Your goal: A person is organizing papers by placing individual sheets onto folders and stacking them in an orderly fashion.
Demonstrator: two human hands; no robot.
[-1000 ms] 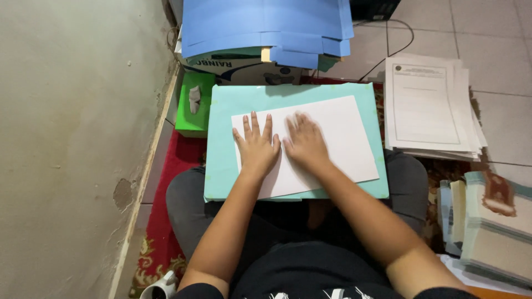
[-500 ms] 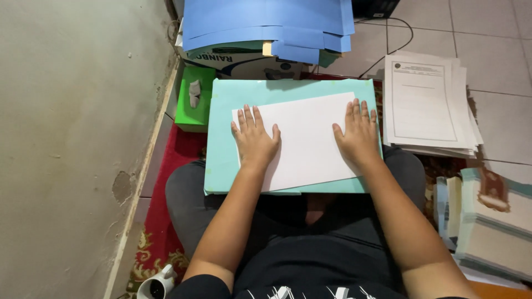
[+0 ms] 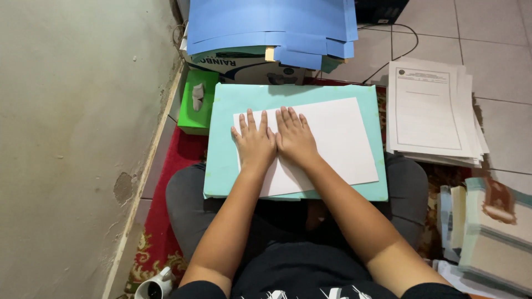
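Both hands lie flat and open on the white sheet [image 3: 327,141], holding nothing: left hand [image 3: 255,144] and right hand [image 3: 295,139] touch side by side at the sheet's left part. The sheet rests on a pale green folder [image 3: 310,97] across the person's lap. To press it well, the palms should stay flat and the pressure even, so the paper does not wrinkle. At 12 o'clock stands a white box [image 3: 244,66] under blue folders [image 3: 271,22]; at 10 o'clock, a green tissue box [image 3: 197,113]; at 2 o'clock, a stack of printed papers [image 3: 429,113].
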